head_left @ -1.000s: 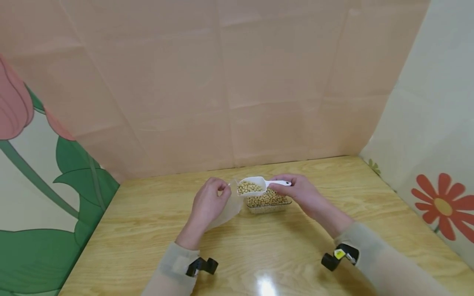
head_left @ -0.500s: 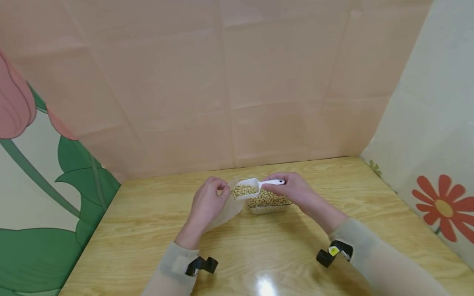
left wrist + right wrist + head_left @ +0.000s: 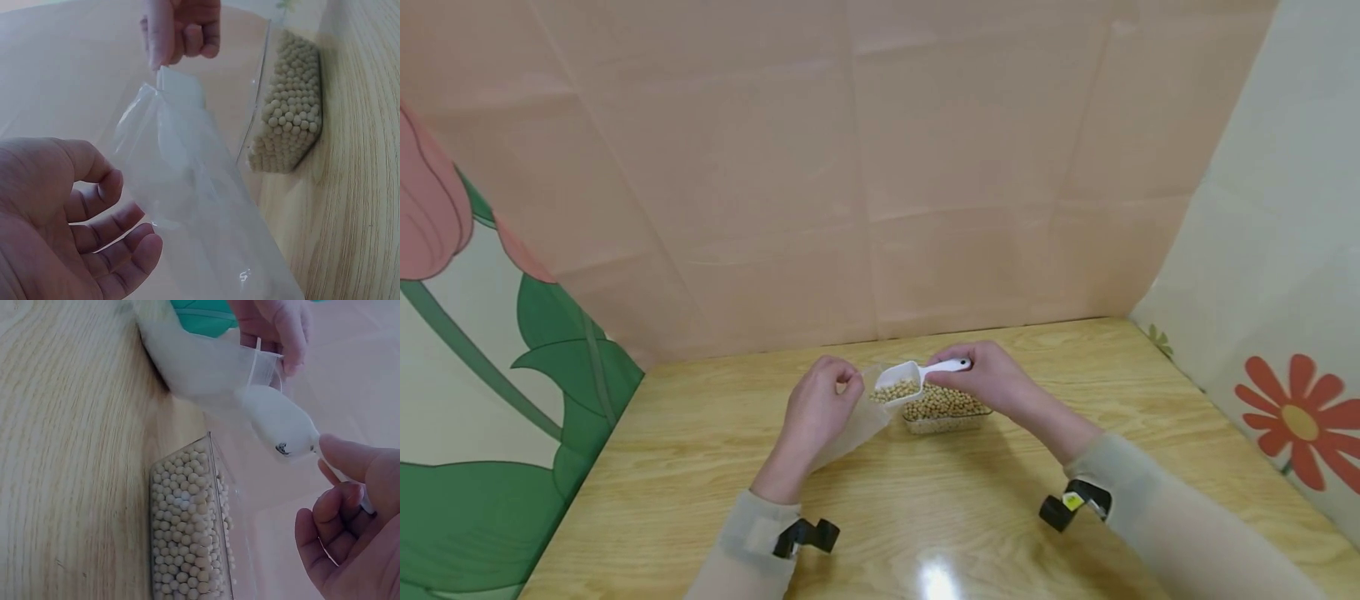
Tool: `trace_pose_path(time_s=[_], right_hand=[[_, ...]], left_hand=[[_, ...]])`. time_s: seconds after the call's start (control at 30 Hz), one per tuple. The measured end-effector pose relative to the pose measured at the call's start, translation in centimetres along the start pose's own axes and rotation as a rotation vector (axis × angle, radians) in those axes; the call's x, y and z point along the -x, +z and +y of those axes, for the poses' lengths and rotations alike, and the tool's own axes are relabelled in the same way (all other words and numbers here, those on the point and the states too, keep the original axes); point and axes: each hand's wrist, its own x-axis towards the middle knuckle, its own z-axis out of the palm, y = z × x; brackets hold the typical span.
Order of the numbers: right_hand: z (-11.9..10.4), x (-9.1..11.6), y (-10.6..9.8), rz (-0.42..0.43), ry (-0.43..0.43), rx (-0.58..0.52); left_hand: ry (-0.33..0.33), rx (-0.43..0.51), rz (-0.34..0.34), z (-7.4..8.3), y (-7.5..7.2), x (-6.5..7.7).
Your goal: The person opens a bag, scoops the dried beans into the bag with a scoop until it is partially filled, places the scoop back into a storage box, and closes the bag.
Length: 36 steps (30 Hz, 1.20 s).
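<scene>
- Your left hand (image 3: pixel 822 408) pinches the rim of the bag (image 3: pixel 853 429) between thumb and forefinger, in about the same place as a second ago; the other fingers curl loosely.
- Your right hand (image 3: pixel 988 375) pinches the handle of the scoop (image 3: pixel 284 425), and it has come closer to your left hand.
- Between your hands, the scoop has shifted over to the bag's mouth and tipped, handle end up, lip down; how far the lip reaches inside is hard to tell.
- The beans (image 3: pixel 895 390) in it now gather toward the lip, baring the back wall. That suggests you are tipping them out; whether any have dropped into the bag, you can't see.
- The bag hangs below your left hand, slanting back under it.
- Below your right hand, the box (image 3: pixel 946 424) of beans sits on the table (image 3: pixel 700 442).
</scene>
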Motion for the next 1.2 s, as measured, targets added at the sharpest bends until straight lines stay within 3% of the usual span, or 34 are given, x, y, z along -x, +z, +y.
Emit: trace_pose_path(time_s=[0.53, 0.8, 1.2], right_hand=[[-0.66, -0.15, -0.06, 0.018, -0.131, 0.136], [-0.69, -0.06, -0.07, 0.018, -0.115, 0.104], [-0.51, 0.56, -0.83, 0.028, 0.007, -0.035]], left_hand=[[-0.019, 0.001, 0.003, 0.10, -0.15, 0.00], [-0.022, 0.007, -0.004, 0.08, -0.14, -0.03], [-0.023, 0.013, -0.016, 0.16, -0.06, 0.03]])
